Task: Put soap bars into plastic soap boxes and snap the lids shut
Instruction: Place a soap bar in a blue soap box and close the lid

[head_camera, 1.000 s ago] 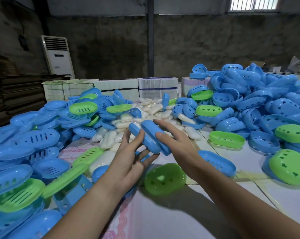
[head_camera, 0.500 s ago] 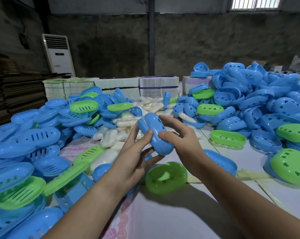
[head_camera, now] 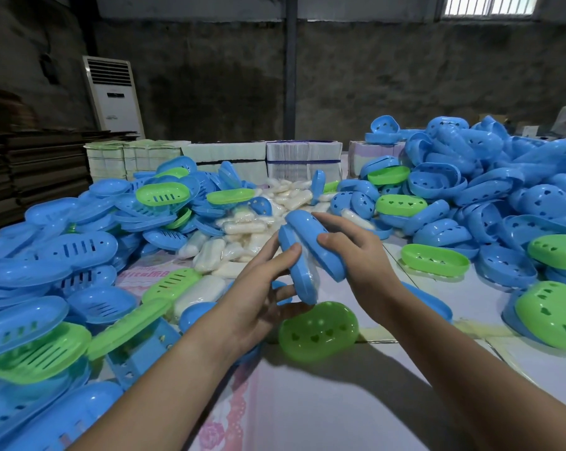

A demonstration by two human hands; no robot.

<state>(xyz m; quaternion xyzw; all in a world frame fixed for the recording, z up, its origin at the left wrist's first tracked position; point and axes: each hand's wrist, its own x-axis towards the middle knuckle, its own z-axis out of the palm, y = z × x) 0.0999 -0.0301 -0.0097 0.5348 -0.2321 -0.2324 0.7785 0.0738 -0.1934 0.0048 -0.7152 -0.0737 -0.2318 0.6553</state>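
Both hands hold a blue plastic soap box (head_camera: 310,255) above the table's middle, its two halves partly apart with a white soap bar showing between them. My left hand (head_camera: 258,294) grips the lower half, thumb on its side. My right hand (head_camera: 356,258) grips the upper half, thumb and fingers curled round it. A heap of wrapped white soap bars (head_camera: 242,236) lies just beyond the hands. A green box half (head_camera: 319,332) rests upside down on the table below the held box.
Piles of blue and green slotted trays and lids (head_camera: 57,271) fill the left side. A tall heap of blue and green box halves (head_camera: 489,196) covers the right. Stacked paper bundles (head_camera: 304,157) stand at the back. The white table (head_camera: 324,402) shows near me.
The held box has turned from lying across to standing more upright and moved slightly nearer me. Its halves have opened a little. Both hands keep their hold.
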